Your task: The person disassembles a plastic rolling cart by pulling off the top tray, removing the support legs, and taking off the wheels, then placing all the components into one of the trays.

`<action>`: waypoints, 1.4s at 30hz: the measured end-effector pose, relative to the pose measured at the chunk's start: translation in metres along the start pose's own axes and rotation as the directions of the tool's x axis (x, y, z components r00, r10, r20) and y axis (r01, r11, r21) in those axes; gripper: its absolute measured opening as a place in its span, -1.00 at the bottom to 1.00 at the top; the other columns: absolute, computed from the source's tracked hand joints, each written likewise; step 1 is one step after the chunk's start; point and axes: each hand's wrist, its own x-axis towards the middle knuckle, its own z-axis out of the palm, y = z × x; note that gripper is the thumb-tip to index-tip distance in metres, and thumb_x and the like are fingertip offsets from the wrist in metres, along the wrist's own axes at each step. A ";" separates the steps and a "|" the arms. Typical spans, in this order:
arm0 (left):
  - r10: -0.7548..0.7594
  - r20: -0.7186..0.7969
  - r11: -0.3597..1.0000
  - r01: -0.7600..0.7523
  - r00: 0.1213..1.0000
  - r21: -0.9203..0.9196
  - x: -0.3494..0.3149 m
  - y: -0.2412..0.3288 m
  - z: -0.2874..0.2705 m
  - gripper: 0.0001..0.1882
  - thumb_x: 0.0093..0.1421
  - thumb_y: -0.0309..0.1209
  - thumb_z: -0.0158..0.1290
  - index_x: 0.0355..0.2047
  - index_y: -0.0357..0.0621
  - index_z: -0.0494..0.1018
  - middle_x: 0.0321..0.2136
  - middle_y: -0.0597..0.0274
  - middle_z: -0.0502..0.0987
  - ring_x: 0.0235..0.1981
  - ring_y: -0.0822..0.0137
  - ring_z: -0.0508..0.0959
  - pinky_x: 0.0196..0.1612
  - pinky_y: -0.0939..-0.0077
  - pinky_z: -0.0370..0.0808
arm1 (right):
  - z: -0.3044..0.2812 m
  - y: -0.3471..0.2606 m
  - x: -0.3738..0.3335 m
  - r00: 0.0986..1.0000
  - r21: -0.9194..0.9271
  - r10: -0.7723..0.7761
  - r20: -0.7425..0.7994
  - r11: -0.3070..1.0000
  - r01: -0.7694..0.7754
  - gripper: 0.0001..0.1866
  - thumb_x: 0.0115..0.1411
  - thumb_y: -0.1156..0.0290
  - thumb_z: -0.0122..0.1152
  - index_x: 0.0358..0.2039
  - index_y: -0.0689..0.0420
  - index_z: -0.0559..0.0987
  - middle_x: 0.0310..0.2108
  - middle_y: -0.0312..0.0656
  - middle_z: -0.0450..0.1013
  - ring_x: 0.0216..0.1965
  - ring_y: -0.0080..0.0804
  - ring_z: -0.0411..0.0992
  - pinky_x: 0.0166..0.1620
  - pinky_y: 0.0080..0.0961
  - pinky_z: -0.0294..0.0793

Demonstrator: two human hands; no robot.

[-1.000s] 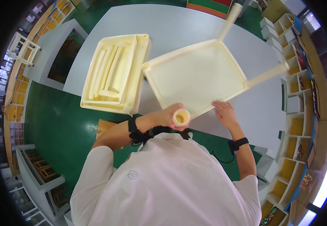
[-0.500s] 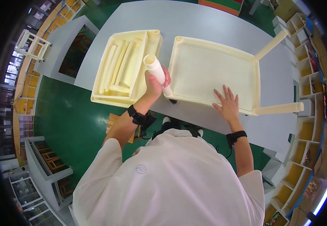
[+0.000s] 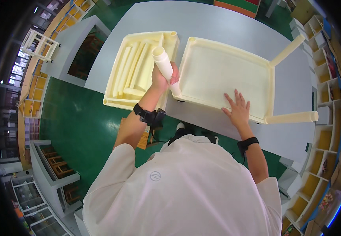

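My left hand (image 3: 160, 80) is wrapped round a cream plastic tube (image 3: 163, 63), whose hollow end points up. The tube's lower end meets the near left corner of a shallow cream tray (image 3: 221, 69); whether it is seated there cannot be told. My right hand (image 3: 239, 111) lies with fingers spread on the tray's near edge, holding nothing. Similar tubes stand out from the tray's right-hand corners, one post at the far corner (image 3: 287, 50) and one post at the near corner (image 3: 292, 117). The far left corner (image 3: 192, 39) shows a round socket.
A second cream tray (image 3: 172, 47) on the left holds several loose tubes (image 3: 128, 70). Both trays rest on a grey table (image 3: 151, 15). A wooden stool (image 3: 143, 141) stands by the table's near side. Shelves (image 3: 318, 137) line the right, and a white trolley (image 3: 40, 45) stands far left.
The upper end of the tube has swung slightly away from me, with my left hand following. My right hand stays on the tray edge. The whole view has shifted a little.
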 end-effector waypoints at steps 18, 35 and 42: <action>0.005 -0.036 0.998 -0.002 0.999 0.070 -0.021 0.014 -0.014 -0.33 0.30 0.05 -0.49 -0.77 -0.14 0.23 -0.86 0.25 0.21 -0.84 0.39 0.20 -0.73 0.59 0.16 | 0.002 -0.016 0.000 1.000 0.006 -0.013 0.022 1.000 0.013 -0.35 0.11 -0.19 -0.06 0.22 -0.42 0.12 0.32 -0.21 -0.14 0.32 -0.23 -0.17 0.23 0.13 -0.17; 0.722 0.061 0.652 -0.708 0.689 0.271 0.011 0.118 0.033 -0.19 0.12 0.32 -0.58 -0.51 -0.24 0.29 -0.59 0.11 0.34 -0.55 0.28 0.36 -0.37 0.46 0.32 | -0.001 -0.020 0.000 1.000 -0.011 -0.028 0.003 1.000 0.028 -0.35 0.11 -0.16 -0.02 0.22 -0.41 0.13 0.32 -0.20 -0.13 0.32 -0.22 -0.15 0.22 0.12 -0.14; 0.489 -0.266 0.608 -0.105 0.831 0.787 -0.028 0.061 -0.092 -0.50 0.18 -0.13 0.01 -0.05 -0.23 0.19 -0.14 0.09 0.33 -0.13 0.30 0.41 0.04 0.38 0.27 | -0.003 -0.021 -0.003 1.000 0.037 -0.012 -0.017 0.999 0.012 -0.35 0.10 -0.08 0.05 0.21 -0.38 0.15 0.31 -0.25 -0.11 0.31 -0.22 -0.14 0.22 0.10 -0.12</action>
